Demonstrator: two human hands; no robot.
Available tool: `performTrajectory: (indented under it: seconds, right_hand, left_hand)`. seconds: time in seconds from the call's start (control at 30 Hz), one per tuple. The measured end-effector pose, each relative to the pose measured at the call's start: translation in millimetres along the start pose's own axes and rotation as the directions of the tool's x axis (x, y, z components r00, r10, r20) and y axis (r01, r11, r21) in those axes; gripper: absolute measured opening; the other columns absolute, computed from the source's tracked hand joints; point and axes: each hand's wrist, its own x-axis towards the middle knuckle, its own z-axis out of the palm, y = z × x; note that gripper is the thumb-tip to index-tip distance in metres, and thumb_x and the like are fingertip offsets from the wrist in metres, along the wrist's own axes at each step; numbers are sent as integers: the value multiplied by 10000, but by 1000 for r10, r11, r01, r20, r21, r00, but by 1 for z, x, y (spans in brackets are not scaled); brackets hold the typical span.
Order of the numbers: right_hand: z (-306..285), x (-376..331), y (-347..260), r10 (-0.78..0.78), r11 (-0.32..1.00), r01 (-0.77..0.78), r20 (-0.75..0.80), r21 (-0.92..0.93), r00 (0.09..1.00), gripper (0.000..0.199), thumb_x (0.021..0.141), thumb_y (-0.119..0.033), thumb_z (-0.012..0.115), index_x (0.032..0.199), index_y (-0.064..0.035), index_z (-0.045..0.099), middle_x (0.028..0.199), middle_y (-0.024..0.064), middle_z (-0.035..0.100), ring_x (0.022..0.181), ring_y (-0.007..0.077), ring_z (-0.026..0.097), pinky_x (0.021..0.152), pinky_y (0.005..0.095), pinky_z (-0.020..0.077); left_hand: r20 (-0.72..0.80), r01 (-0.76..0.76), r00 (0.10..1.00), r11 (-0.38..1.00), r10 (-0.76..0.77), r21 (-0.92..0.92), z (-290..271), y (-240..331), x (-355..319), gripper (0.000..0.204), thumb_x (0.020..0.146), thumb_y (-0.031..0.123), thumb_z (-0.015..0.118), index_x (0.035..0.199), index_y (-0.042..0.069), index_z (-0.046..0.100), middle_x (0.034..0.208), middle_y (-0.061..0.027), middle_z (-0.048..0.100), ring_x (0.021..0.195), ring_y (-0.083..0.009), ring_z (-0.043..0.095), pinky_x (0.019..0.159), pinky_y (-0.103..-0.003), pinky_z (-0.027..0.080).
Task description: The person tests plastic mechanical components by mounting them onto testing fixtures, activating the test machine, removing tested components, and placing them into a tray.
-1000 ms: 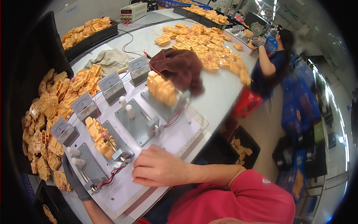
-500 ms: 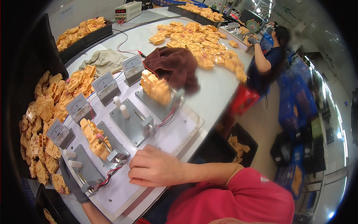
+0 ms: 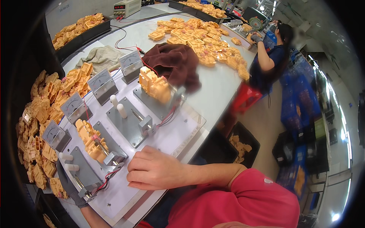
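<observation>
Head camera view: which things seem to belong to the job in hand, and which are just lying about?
Likely part of the job:
flat white board
grey metal fixtures
yellow moulded plastic parts on two fixtures
rectangular analog meters

Apparently just lying about:
crumpled dark maroon cloth
crumpled pale grey cloth

Plastic parts, matt metal plates

Comes to four needle meters, four grey fixture plates, four visible white pegs and two mounted yellow plastic housings. Adds one maroon cloth, one grey-beige cloth, one bench power supply, two black trays along the table's far edge. Cannot count the heaped, overlapping loose yellow housings.
</observation>
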Motion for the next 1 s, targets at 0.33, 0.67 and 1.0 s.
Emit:
performTrajectory:
  seconds: [0.33,0.67,1.0]
  right_hand:
    - [0,0,0,6,1000,-6,0,6,1000,178,837,-213,749,845,-113,602,891,29,523,849,201,546,766,349,421]
    - [1,1,1,2,1000,-1,-10,6,1000,172,831,-204,752,845,-118,604,874,23,511,829,195,538,751,345,416]
    - [2,1,1,6,1000,-5,-18,16,1000,155,828,-183,750,849,-113,613,879,20,522,831,192,545,756,343,419]
  left_hand:
    - [-59,84,995,996,-81,43,-7,-9,-2,521,1059,287,480,1483,-13,444,1284,-115,622,1067,-151,624,948,-295,499]
    - [2,114,993,992,-114,-48,-8,-2,-6,562,1038,299,520,1495,-17,432,1343,-136,599,1160,-188,614,977,-305,508]
    - [5,244,968,942,-249,-231,-10,-4,-3,596,1034,332,541,1508,-8,424,1353,-127,591,1180,-199,597,1003,-325,486]
